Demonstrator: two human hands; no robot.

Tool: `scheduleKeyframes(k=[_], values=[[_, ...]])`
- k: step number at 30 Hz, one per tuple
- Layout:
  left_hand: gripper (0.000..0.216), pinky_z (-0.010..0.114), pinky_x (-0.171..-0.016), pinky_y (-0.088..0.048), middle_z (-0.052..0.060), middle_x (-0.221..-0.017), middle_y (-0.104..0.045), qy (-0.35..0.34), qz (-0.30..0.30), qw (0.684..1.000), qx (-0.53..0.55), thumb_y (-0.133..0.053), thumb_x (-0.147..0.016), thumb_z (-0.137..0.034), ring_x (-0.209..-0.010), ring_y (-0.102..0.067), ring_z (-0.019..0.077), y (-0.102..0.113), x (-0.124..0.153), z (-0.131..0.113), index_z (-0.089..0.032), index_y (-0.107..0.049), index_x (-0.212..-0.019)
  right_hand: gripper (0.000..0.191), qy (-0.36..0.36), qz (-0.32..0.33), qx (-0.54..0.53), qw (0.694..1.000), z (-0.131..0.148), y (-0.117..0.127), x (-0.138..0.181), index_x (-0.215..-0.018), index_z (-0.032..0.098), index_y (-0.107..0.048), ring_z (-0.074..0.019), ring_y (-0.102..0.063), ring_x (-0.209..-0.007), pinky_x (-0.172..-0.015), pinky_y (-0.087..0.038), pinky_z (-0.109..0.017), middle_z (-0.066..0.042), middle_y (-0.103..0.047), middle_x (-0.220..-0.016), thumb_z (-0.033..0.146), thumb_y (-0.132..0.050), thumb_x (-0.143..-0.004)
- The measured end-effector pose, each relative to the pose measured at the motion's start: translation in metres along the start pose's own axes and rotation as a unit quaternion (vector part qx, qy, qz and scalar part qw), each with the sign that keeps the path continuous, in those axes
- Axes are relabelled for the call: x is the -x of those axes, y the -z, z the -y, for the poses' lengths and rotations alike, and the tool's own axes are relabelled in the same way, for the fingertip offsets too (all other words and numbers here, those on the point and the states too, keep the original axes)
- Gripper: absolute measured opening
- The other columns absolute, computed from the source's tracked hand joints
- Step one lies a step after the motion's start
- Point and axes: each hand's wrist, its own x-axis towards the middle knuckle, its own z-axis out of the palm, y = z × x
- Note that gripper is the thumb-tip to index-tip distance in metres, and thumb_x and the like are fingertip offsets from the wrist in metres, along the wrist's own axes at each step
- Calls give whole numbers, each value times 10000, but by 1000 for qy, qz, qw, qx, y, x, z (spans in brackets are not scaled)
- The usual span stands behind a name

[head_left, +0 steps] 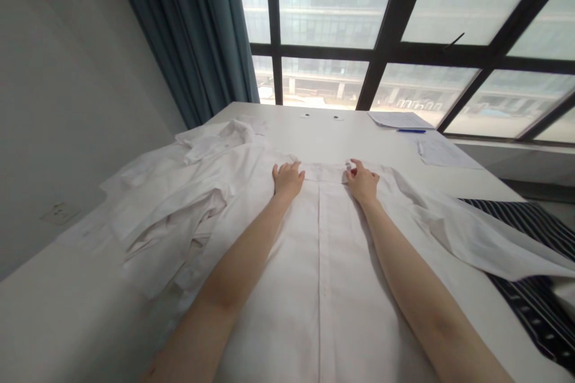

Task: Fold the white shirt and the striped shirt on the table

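A white shirt (291, 287) lies spread on the table, its button strip running up the middle and its neck end at the far side. On the left of the neck rests my left hand (288, 180), palm down, with its fingers apart on the cloth. At the right of the neck, my right hand (363, 184) pinches the edge of the shirt between thumb and fingers. One sleeve stretches out to the right. Beyond my left arm, folds of white cloth (179, 191) are heaped, and I cannot tell where the shirt ends among them.
The white table (332, 137) reaches to the window. Papers (399, 120) and a blue pen (411, 130) lie at the far right, with another sheet (449, 152) nearer. Black striped cloth (525, 305) lies partly under the right sleeve. A blue curtain (193, 30) hangs at the left.
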Motion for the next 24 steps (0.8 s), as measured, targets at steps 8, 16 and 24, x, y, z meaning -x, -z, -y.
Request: scheduleKeyframes(k=[8, 16, 24], values=[[401, 309, -1061, -373, 41, -1253, -606, -16, -8, 998, 65, -527, -908, -127, -1106, -590, 158, 1, -8, 2, -262, -581, -1281, 346, 2, -1, -31, 1000, -5, 0, -3, -1175, 235, -648, -221, -634, -904, -873, -325, -382, -49, -731, -891, 319, -429, -922], [361, 486, -1130, -251, 106, -1421, -474, -19, -31, 999, 23, -471, -905, -106, -1265, -471, 258, 2, 1, -1, -231, -654, -1191, 266, 30, -13, 22, 999, -4, -1, 3, -1017, 193, -721, -312, -577, -971, -907, -297, -501, -121, -712, -854, 275, -531, -851], [435, 436, -1139, -260, 94, -1494, -432, -188, 76, 978, -54, -416, -966, -243, -1395, -351, 256, -2, 9, -13, -203, -492, -1393, 335, 175, 21, 18, 984, 15, -3, 6, -1156, 221, -669, -225, -496, -1182, -989, -360, -350, -81, -636, -1236, 167, -484, -883]])
